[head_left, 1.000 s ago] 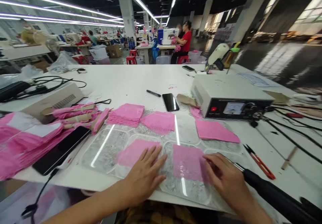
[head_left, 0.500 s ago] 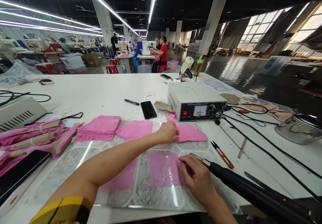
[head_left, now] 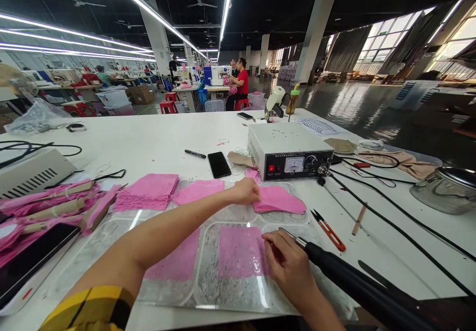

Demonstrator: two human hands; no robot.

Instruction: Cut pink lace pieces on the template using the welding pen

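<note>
My left hand (head_left: 246,191) reaches across and pinches the left edge of a small pile of pink fabric pieces (head_left: 280,200). My right hand (head_left: 288,264) is closed, with a black-handled tool with a slim metal tip (head_left: 334,264) tucked in it; the fingertips touch the right edge of a pink fabric square (head_left: 240,251). That square lies on a clear plastic sheet with rounded panels (head_left: 223,294). Another pink square (head_left: 178,259) lies partly under my left forearm. Farther left are a thick pink fabric stack (head_left: 147,191) and a thinner pink stack (head_left: 199,190).
A control box with a dial (head_left: 293,152) stands behind the fabric, cables running right. Orange thread snips (head_left: 329,231) lie right of the sheet. A phone (head_left: 219,165), a pen (head_left: 195,154), bundled pink fabric (head_left: 55,204) and a glass jar (head_left: 446,189) surround the work area.
My left hand has drawn slightly left, and the pieces at its fingertips have shifted and lifted a little. My right hand and the tool have moved slightly left.
</note>
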